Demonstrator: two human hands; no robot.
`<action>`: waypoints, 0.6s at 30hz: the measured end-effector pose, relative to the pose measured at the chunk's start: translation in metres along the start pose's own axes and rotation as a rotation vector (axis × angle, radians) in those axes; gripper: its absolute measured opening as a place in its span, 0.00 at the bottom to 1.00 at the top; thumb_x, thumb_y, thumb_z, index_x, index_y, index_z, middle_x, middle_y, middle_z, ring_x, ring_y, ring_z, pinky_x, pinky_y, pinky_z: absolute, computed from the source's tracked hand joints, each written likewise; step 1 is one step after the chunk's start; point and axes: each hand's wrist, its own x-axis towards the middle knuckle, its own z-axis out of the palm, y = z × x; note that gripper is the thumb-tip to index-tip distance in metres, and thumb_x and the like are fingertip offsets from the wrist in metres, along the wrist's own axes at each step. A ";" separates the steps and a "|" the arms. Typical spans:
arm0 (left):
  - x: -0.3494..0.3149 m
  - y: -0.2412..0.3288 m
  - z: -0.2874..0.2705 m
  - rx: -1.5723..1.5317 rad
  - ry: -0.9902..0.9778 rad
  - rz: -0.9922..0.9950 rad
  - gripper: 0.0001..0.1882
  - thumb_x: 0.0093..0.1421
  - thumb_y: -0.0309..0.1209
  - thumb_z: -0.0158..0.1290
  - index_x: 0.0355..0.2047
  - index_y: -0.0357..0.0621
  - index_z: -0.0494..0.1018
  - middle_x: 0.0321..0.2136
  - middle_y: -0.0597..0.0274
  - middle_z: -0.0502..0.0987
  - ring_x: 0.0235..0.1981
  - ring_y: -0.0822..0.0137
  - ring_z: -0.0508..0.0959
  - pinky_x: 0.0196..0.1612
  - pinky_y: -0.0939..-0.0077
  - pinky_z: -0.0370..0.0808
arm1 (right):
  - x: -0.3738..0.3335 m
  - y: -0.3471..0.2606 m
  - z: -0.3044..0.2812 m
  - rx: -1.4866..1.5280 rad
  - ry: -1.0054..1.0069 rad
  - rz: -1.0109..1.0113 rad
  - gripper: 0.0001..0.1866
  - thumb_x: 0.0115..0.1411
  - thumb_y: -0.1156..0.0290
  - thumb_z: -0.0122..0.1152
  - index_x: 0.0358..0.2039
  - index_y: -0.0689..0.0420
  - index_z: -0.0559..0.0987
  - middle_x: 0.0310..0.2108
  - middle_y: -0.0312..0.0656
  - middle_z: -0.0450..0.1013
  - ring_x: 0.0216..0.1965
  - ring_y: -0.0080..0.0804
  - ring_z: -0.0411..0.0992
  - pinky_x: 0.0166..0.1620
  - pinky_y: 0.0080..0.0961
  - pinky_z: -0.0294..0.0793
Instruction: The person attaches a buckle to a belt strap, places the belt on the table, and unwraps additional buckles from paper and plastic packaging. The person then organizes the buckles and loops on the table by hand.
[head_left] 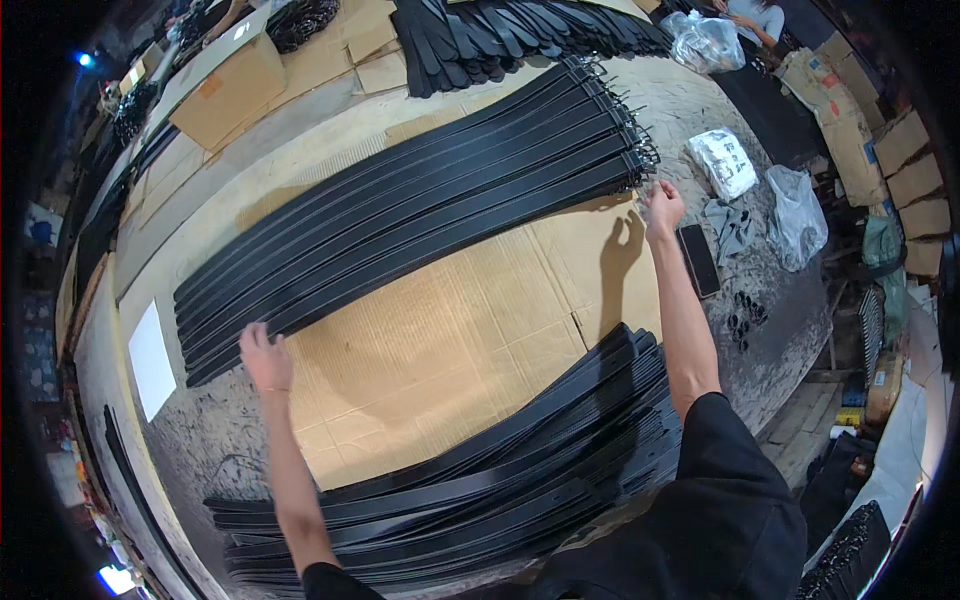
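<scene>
Black belts (400,190) lie side by side in a long row across the table, their metal buckles (625,125) lined up at the right end. My left hand (266,362) is over the near edge of the row by its left end, fingers apart and slightly bent; whether it touches the nearest belt is unclear. Beside the buckle end, my right hand (664,210) has its thumb and fingers drawn together in a pinch; anything between them is too small to make out. A loose pile of black straps (470,500) lies close to my body.
Flattened cardboard (430,340) covers the table's middle. To the right are a phone (698,262), a white plastic-wrapped packet (722,163), a clear bag (797,218) and small black pieces (745,315). White paper (152,360) lies left; more black straps (520,35) lie at the back.
</scene>
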 end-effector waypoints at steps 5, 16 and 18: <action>-0.031 0.168 0.035 -0.382 -0.013 0.262 0.10 0.50 0.26 0.55 0.35 0.40 0.73 0.37 0.50 0.74 0.42 0.49 0.72 0.46 0.59 0.69 | 0.019 0.024 -0.027 -0.074 0.021 0.062 0.16 0.58 0.68 0.58 0.44 0.63 0.76 0.38 0.44 0.76 0.38 0.30 0.73 0.39 0.26 0.74; 0.133 0.551 0.015 -1.030 0.010 0.560 0.15 0.50 0.29 0.59 0.38 0.39 0.73 0.37 0.51 0.76 0.42 0.52 0.74 0.46 0.64 0.71 | -0.077 0.016 -0.077 -0.501 -0.215 -0.698 0.10 0.47 0.71 0.62 0.29 0.62 0.74 0.36 0.50 0.68 0.42 0.48 0.66 0.47 0.39 0.67; 0.146 0.581 0.025 -0.933 0.006 0.592 0.17 0.49 0.29 0.60 0.39 0.40 0.72 0.37 0.52 0.76 0.42 0.52 0.74 0.46 0.63 0.71 | -0.078 0.017 -0.076 -0.502 -0.239 -0.687 0.10 0.48 0.71 0.62 0.28 0.62 0.74 0.36 0.49 0.68 0.42 0.48 0.66 0.47 0.38 0.67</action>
